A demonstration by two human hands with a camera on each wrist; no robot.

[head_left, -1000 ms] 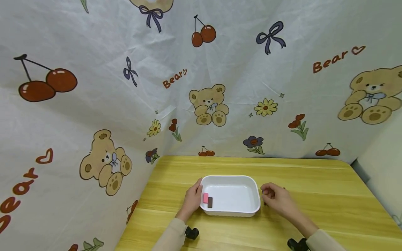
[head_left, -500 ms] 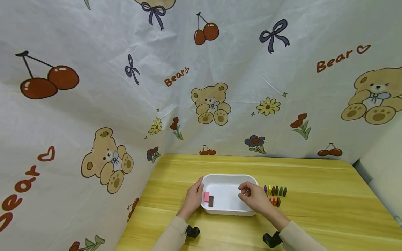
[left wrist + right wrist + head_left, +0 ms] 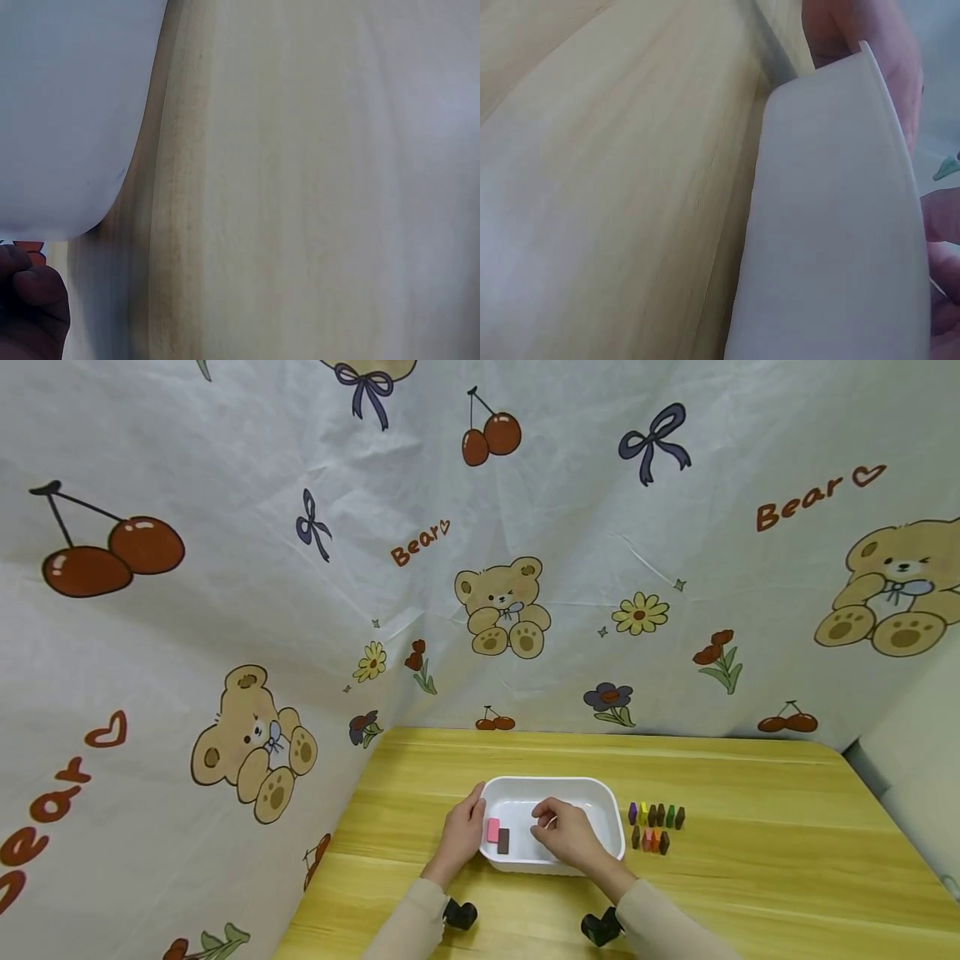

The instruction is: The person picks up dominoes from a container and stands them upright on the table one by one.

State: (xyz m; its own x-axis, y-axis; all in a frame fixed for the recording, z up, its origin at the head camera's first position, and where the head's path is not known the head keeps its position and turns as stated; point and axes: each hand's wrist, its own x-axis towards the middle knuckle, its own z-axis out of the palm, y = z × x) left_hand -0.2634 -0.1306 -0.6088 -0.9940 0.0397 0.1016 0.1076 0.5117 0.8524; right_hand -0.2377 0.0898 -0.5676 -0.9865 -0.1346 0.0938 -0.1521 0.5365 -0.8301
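A white rectangular tray (image 3: 551,866) stands on the wooden table. My left hand (image 3: 459,831) holds its left end, the thumb at the rim; in the left wrist view, part of this hand (image 3: 34,300) shows curled beside the tray's outer corner. Inside the tray, a pink block (image 3: 492,830) and a dark brown block (image 3: 503,841) lie near the left wall. My right hand (image 3: 570,837) is over the tray's middle, thumb and forefinger bent toward each other. Whatever may be between those fingertips is hidden; the tray wall (image 3: 832,217) covers part of them in the right wrist view.
Several small upright blocks stand in two rows right of the tray, among them a purple block (image 3: 633,813), a green block (image 3: 671,816) and an orange block (image 3: 656,841). A bear-printed cloth (image 3: 570,693) hangs behind the table (image 3: 750,843).
My right hand has moved left, from beside the block rows over the tray's right rim to its middle, uncovering the rows. My left hand and the two blocks inside stay put.
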